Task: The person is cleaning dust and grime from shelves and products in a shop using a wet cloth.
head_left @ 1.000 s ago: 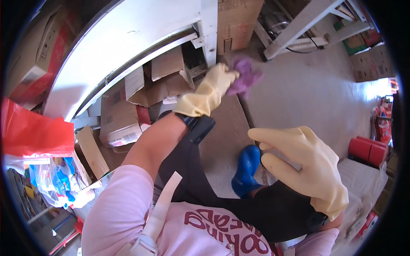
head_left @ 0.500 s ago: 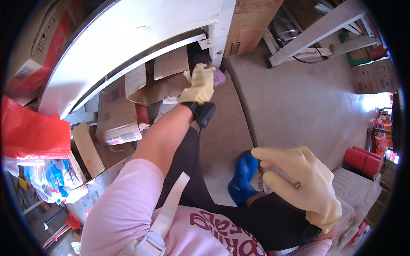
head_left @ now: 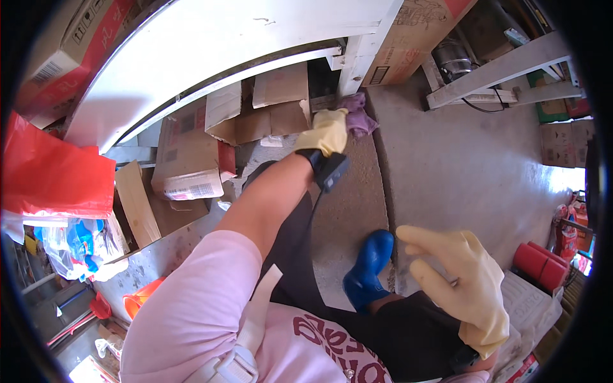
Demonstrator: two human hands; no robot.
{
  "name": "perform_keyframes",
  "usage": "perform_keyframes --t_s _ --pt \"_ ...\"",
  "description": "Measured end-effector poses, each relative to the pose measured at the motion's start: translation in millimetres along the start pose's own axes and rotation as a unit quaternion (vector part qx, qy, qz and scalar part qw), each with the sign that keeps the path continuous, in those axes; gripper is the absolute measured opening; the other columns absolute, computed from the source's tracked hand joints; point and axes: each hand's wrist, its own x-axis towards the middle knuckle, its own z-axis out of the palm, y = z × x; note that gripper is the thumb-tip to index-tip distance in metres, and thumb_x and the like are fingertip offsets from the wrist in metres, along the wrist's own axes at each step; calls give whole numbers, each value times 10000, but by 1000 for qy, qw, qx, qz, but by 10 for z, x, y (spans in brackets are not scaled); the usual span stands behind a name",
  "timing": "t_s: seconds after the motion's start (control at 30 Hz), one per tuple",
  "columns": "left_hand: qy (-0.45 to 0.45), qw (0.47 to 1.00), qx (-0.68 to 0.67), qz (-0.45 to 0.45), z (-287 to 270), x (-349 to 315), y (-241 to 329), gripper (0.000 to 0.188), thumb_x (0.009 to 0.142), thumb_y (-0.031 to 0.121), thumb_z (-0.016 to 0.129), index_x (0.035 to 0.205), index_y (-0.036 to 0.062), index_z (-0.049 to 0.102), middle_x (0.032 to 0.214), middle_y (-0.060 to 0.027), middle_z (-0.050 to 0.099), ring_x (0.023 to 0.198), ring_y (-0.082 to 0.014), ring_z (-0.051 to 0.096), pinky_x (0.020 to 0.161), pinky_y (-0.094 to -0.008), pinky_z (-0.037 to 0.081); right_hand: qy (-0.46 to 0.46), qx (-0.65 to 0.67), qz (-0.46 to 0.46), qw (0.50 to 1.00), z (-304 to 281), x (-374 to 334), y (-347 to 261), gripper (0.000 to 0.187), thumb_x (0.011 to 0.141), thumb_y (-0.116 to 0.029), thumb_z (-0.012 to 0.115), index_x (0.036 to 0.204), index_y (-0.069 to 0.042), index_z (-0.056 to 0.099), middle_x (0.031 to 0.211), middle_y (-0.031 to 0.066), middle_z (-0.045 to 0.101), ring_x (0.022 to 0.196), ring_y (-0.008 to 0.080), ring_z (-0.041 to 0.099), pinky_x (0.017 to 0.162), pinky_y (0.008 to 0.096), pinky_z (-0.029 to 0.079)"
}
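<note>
My left hand (head_left: pixel 325 132), in a cream rubber glove, reaches far forward and low. It is closed on a crumpled purple cloth (head_left: pixel 361 118), which lies against the foot of a white post (head_left: pixel 363 60). The glove hides part of the grip. Beside that hand is an open cardboard box (head_left: pixel 271 121) under the white cabinet. My right hand (head_left: pixel 465 274), gloved the same way, hovers over my bent right knee. Its fingers are slightly curled and apart, with nothing in them.
A tall carton (head_left: pixel 405 41) stands behind the post. More cartons (head_left: pixel 188 150) sit under the curved white panel (head_left: pixel 223 48). A grey metal frame (head_left: pixel 498 73) is at the far right. My blue boot (head_left: pixel 370 265) stands beside a crack in the floor. Red bags hang at left.
My left hand has shifted a little rightward in the picture, and more of the purple cloth shows. The whole view has turned slightly. My right hand keeps its pose.
</note>
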Motion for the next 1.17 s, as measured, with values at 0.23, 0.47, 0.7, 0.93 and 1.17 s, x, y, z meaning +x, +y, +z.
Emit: perform_keyframes --t_s 0.23,0.47,0.7,0.93,1.17 --pt "346 864 -361 -61 66 283 189 132 879 170 705 951 58 699 727 -98 693 574 -245 601 597 -394 494 10 32 -93 995 23 49 -4 345 798 -10 704 1142 22 706 843 174 722 677 316 702 618 356 540" --pt "213 601 -737 -223 -1464 124 616 97 873 9 741 917 10 655 742 -25 666 547 -77 530 472 -214 389 41 2 -61 997 65 -31 10 368 758 -23 758 1125 -43 750 923 136 750 794 283 709 698 335 552" --pt "403 911 42 -72 -2347 -226 -316 163 871 62 672 1029 46 706 978 -156 724 912 -369 681 810 -450 535 30 -19 -65 997 71 6 -53 394 742 -39 773 1133 -84 765 971 106 758 857 271 700 762 356 559" --pt "141 963 221 -58 -2550 -83 -869 118 890 108 593 973 71 669 936 -158 703 954 -382 676 835 -498 524 35 -45 -137 989 194 25 5 408 766 -70 767 1172 -107 750 955 97 752 865 284 695 753 377 554" --pt "87 926 330 -159 -2861 -589 -1362 459 790 315 827 1177 88 731 1144 -181 723 1135 -331 663 1035 -422 499 17 -34 -95 995 106 -20 -45 396 796 -93 753 1192 -94 743 992 103 752 903 299 695 756 385 554"
